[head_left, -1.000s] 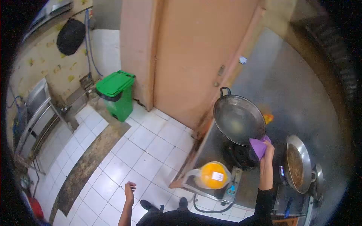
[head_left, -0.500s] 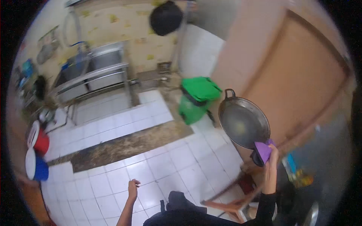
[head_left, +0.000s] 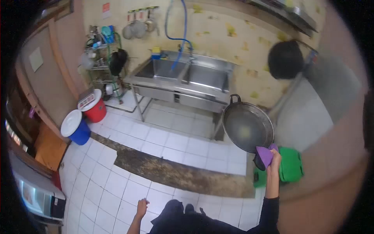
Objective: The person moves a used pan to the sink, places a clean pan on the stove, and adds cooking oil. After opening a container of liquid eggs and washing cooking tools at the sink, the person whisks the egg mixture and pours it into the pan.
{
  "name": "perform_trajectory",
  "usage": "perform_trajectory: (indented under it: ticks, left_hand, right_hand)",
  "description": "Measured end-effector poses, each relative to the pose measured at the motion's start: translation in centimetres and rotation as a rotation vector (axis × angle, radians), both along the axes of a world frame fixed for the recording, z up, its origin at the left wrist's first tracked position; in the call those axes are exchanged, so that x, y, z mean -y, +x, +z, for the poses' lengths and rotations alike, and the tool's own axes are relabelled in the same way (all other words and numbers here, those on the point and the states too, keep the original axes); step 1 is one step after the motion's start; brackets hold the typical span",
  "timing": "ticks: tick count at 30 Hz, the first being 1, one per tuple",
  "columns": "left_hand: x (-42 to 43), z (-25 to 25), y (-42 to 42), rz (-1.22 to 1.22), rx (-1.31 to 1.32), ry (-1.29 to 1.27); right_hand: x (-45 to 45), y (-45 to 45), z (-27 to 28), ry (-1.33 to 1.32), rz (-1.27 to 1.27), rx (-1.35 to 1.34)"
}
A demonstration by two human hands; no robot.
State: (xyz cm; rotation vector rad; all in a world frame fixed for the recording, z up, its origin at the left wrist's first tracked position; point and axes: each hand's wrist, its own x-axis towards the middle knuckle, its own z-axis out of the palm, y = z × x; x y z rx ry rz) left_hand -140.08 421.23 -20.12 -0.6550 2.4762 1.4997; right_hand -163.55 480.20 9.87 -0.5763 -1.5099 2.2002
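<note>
Loosely curled and empty, the left hand (head_left: 142, 208) hangs well apart from the wok (head_left: 248, 126). That tilts ahead-left of the nearer right hand (head_left: 275, 159) — clamped through purple cloth (head_left: 264, 156) on its near handle (head_left: 258, 162). Now the sink (head_left: 206, 78) shows leftward; the green bin (head_left: 290, 165) — earlier left of the wok — sits rightward.

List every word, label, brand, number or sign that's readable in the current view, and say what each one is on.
No text can be read.
Red-and-white sign on the wall: too small to read.
Pale sheet on the door: no legible writing.
Red-and-white item on the red bucket's lid: markings too blurred to read.
Pan: no lettering visible.
</note>
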Motion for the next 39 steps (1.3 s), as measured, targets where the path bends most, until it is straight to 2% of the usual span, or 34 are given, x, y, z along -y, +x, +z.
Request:
perform_trajectory:
  ticks: [1, 2, 3, 5, 7, 9, 11, 12, 13, 15, 17, 19, 21, 22, 25, 27, 28, 29, 30, 31, 33, 37, 39]
  left_hand:
    - [1.5, -0.8, -1.0, 0.069, 0.008, 0.026]
    - [4.0, -4.1, -0.4, 0.092, -0.002, -0.064]
    - [6.5, -7.2, -3.2, 0.142, -0.007, -0.152]
    - [7.4, -6.0, -6.5, 0.357, 0.165, -0.011]
    - [9.3, -6.0, -10.0, 0.385, 0.26, 0.019]
    - [10.5, -8.3, -13.7, 0.425, 0.337, 0.055]
    - [12.0, -10.3, -18.2, 0.203, 0.215, -0.248]
    - [13.4, -9.0, -22.7, 0.483, 0.535, 0.217]
    - [13.9, -7.9, -26.2, 0.494, 0.545, 0.22]
    - [14.2, -6.0, -33.2, 0.569, 0.367, 0.337]
    - [15.8, -3.6, -40.9, 0.521, 0.313, 0.297]
    - [17.6, -4.2, -46.8, 0.462, 0.259, 0.245]
    - [18.5, -3.7, -52.4, 0.496, 0.228, 0.271]
    - [18.4, -3.8, -54.3, 0.508, 0.242, 0.279]
    - [19.5, -7.0, -59.3, 0.58, 0.32, 0.241]
    - [18.6, -10.8, -59.9, 0.502, 0.093, 0.173]
    - [18.4, -14.4, -59.3, 0.347, -0.109, -0.014]
    - [18.1, -13.8, -59.7, 0.381, -0.044, 0.057]
    - [17.8, -12.7, -60.5, 0.431, 0.06, 0.15]
    - [18.0, -11.6, -61.5, 0.486, 0.161, 0.247]
    - [18.7, -9.8, -63.7, 0.547, 0.296, 0.371]
    - [21.8, -7.5, -68.1, 0.577, 0.421, 0.502]
    - [23.9, -6.6, -70.2, 0.577, 0.449, 0.538]
  right_hand:
    - [1.8, -6.0, -0.5, 0.0, 0.038, -0.006]
    - [3.7, -11.7, -1.2, -0.019, 0.02, 0.013]
    - [7.7, -21.0, -2.3, -0.036, 0.029, 0.032]
    - [12.3, -30.8, -4.7, 0.006, 0.074, 0.03]
    - [16.3, -39.9, -4.9, 0.094, 0.107, -0.001]
    - [22.4, -46.6, -4.0, 0.086, 0.152, 0.067]
    - [27.1, -54.3, -3.9, 0.222, 0.196, 0.174]
    - [29.2, -58.4, -4.2, 0.225, 0.212, 0.171]
    - [31.2, -61.8, -5.0, 0.272, 0.232, 0.181]
    - [34.7, -68.9, -7.8, 0.318, 0.26, 0.205]
    - [38.2, -75.9, -10.5, 0.318, 0.372, 0.216]
    - [42.3, -80.3, -10.0, 0.329, 0.38, 0.269]
    - [45.3, -86.8, -11.9, 0.345, 0.467, 0.247]
    - [46.0, -90.9, -14.9, 0.427, 0.457, 0.334]
    - [50.2, -96.3, -15.7, 0.57, 0.555, 0.32]
    - [53.2, -97.8, -13.7, 0.625, 0.611, 0.311]
    - [55.0, -98.3, -12.1, 0.818, 0.573, 0.395]
    - [56.3, -99.3, -11.5, 1.007, 0.529, 0.478]
    - [57.1, -101.1, -11.8, 1.161, 0.61, 0.469]
    - [58.2, -102.0, -11.4, 1.157, 0.609, 0.479]
    - [61.0, -102.7, -9.5, 1.328, 0.609, 0.375]
    - [64.6, -104.5, -8.0, 1.575, 0.66, 0.257]
    - [66.1, -104.8, -7.8, 1.652, 0.581, 0.221]
